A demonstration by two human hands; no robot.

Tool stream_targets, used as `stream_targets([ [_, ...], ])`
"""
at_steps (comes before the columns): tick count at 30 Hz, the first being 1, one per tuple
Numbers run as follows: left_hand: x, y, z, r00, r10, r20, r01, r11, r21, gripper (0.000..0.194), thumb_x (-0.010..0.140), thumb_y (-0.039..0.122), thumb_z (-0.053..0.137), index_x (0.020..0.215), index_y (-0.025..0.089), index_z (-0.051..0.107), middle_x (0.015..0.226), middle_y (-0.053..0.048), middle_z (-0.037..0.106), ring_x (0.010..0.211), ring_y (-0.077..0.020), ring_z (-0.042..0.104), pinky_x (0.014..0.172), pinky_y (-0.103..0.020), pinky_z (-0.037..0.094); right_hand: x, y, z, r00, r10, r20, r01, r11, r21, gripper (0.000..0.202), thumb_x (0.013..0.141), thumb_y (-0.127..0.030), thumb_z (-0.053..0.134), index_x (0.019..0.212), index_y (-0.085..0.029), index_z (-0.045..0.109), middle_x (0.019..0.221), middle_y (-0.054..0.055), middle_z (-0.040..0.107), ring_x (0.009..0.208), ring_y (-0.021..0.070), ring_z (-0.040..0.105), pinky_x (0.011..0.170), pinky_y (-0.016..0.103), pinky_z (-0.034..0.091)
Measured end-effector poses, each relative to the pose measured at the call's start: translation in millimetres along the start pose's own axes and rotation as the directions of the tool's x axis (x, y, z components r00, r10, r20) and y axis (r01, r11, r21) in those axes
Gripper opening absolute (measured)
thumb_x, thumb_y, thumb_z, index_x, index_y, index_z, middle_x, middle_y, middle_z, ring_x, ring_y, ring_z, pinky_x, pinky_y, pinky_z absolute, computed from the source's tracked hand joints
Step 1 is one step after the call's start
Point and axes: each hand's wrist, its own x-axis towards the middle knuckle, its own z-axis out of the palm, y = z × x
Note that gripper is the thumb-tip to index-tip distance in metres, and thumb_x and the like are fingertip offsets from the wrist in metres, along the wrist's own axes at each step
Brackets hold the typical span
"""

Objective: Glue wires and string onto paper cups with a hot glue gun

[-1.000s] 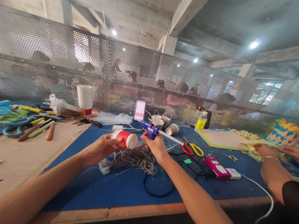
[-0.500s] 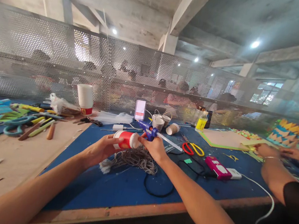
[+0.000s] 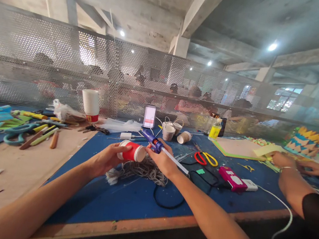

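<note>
My left hand (image 3: 108,157) is closed round a red and white paper cup (image 3: 134,152), which lies on its side in the air with its base end to the right. My right hand (image 3: 163,160) grips a blue glue gun (image 3: 152,139); a long white glue stick (image 3: 176,163) juts from its back toward me. The fingertips of that hand come close to the cup's right end; whether they touch it I cannot tell. Beneath both hands a heap of grey cord (image 3: 146,170) rests on the blue mat (image 3: 95,203).
Behind the hands stand a phone (image 3: 149,117) and cord-wrapped cups (image 3: 168,131). To the right are scissors (image 3: 206,159), a magenta box (image 3: 232,179) and a co-worker's hands (image 3: 283,161) holding paper. Stacked cups (image 3: 90,104) and hand tools (image 3: 39,137) are at left.
The glue gun has tilted and shifted slightly left, its nozzle now pointing further up-left. The cup has moved a little left and down. The co-worker's paper strip has lifted.
</note>
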Motion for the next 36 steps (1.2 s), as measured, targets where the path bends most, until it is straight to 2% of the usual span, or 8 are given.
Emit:
stream_targets([
  [4,-1.7,5.1,-0.9,0.999,0.049,-0.005,-0.049,0.999,-0.006,0.022,0.078,0.025,0.075,0.096,0.012,0.074,0.098,-0.011,0.075,0.083,-0.0197,0.068,0.083,-0.030,0.055,3.2,-0.4,-4.2,0.996,0.091,-0.001,-0.091,0.995,-0.045,0.021,0.081,-0.041,0.066,0.086,-0.021,0.064,0.075,0.000,0.066,0.063,0.0150,0.060,0.065,0.026,0.049],
  [7,-3.7,8.4,-2.0,0.999,0.048,0.013,-0.047,0.999,-0.027,0.022,0.078,0.024,0.073,0.097,0.013,0.074,0.098,-0.011,0.075,0.083,-0.0203,0.067,0.082,-0.029,0.054,6.8,1.2,-6.7,0.984,0.168,0.058,-0.169,0.985,0.016,0.025,0.081,-0.044,0.065,0.087,-0.020,0.065,0.068,-0.002,0.063,0.056,0.0132,0.056,0.061,0.026,0.048],
  [11,-4.5,7.4,-5.4,0.996,0.033,0.078,-0.030,0.999,-0.038,0.024,0.076,0.024,0.073,0.099,0.015,0.075,0.098,-0.011,0.075,0.085,-0.0226,0.067,0.081,-0.031,0.054,8.9,0.3,-7.6,0.977,0.155,0.148,-0.183,0.964,0.194,0.027,0.080,-0.045,0.068,0.088,-0.019,0.064,0.066,-0.003,0.061,0.052,0.0103,0.052,0.055,0.024,0.046],
  [17,-4.3,6.3,-7.7,0.995,0.018,0.096,-0.014,0.999,-0.045,0.019,0.075,0.024,0.073,0.093,0.017,0.075,0.093,-0.010,0.074,0.086,-0.0233,0.066,0.082,-0.033,0.053,5.2,-10.1,-9.0,0.934,0.166,0.317,-0.275,0.901,0.336,0.029,0.079,-0.045,0.069,0.090,-0.019,0.063,0.092,0.001,0.070,0.050,0.0063,0.048,0.048,0.021,0.041],
  [20,-4.8,7.4,-7.1,0.995,0.019,0.096,-0.014,0.998,-0.054,0.020,0.074,0.024,0.073,0.093,0.016,0.075,0.095,-0.010,0.074,0.086,-0.0236,0.065,0.082,-0.034,0.053,4.3,-12.3,-9.5,0.920,0.150,0.362,-0.285,0.890,0.355,0.033,0.076,-0.048,0.072,0.089,-0.019,0.063,0.084,-0.001,0.067,0.050,0.0063,0.048,0.048,0.020,0.039],
  [26,-4.2,5.8,-7.3,0.996,0.003,0.092,-0.001,1.000,-0.016,0.022,0.075,0.023,0.073,0.095,0.016,0.076,0.092,-0.010,0.074,0.084,-0.0225,0.065,0.081,-0.032,0.054,5.9,-11.9,-9.0,0.915,0.174,0.363,-0.297,0.900,0.319,0.041,0.069,-0.055,0.076,0.082,-0.018,0.063,0.065,-0.005,0.055,0.052,0.0078,0.046,0.049,0.021,0.038],
  [32,-3.0,4.5,-8.2,0.995,-0.003,0.098,0.001,1.000,0.020,0.020,0.076,0.023,0.072,0.093,0.014,0.076,0.092,-0.010,0.074,0.081,-0.0214,0.065,0.078,-0.030,0.054,6.8,-14.1,-11.2,0.938,0.161,0.307,-0.259,0.914,0.313,0.034,0.073,-0.049,0.075,0.079,-0.017,0.063,0.064,-0.005,0.055,0.051,0.0074,0.046,0.048,0.021,0.039],
  [36,-4.2,6.8,-6.6,0.998,-0.003,0.058,0.001,0.999,0.035,0.018,0.076,0.020,0.071,0.091,0.013,0.076,0.088,-0.010,0.074,0.079,-0.0209,0.065,0.077,-0.030,0.054,8.2,-9.5,-11.5,0.946,0.168,0.279,-0.258,0.909,0.327,0.029,0.074,-0.043,0.074,0.081,-0.017,0.064,0.066,-0.004,0.056,0.050,0.0069,0.046,0.047,0.020,0.040],
])
